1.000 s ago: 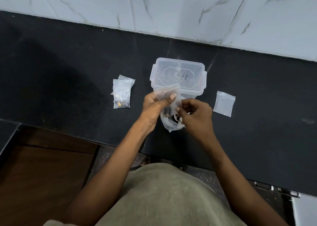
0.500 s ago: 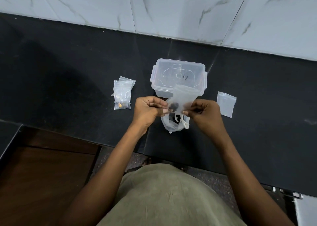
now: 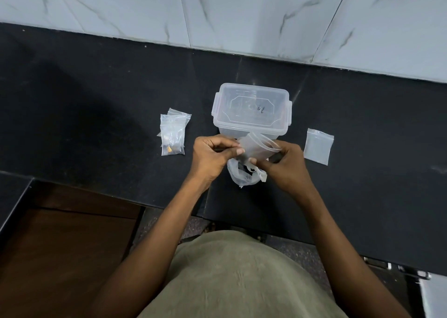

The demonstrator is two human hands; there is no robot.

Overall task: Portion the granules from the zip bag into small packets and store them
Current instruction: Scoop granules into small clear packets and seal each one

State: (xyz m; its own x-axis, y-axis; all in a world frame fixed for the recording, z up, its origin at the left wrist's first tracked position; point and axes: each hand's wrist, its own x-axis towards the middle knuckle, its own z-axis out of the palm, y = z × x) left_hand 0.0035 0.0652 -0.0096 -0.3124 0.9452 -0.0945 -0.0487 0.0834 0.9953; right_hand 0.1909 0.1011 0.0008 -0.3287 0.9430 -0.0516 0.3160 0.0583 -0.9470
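Both hands hold one small clear packet (image 3: 256,148) just above the counter, its mouth spread apart and tilted to the right. My left hand (image 3: 212,157) pinches its left edge; my right hand (image 3: 283,165) pinches its right and lower edge. Under the hands lies the larger zip bag (image 3: 242,177) with dark granules and a small white scoop inside, partly hidden. A clear plastic box (image 3: 251,111) with its lid on stands right behind the hands. A pile of filled packets (image 3: 173,136) lies to the left. One empty packet (image 3: 318,146) lies to the right.
The black stone counter (image 3: 96,114) runs to a marble-tiled wall (image 3: 242,15) at the back. Its front edge drops to a wooden surface (image 3: 60,245) at lower left. Metal fittings (image 3: 406,269) show at lower right.
The packet was upright between my hands a second ago. My hands have since pulled it sideways and tilted its open mouth to the right. The other items have not moved.
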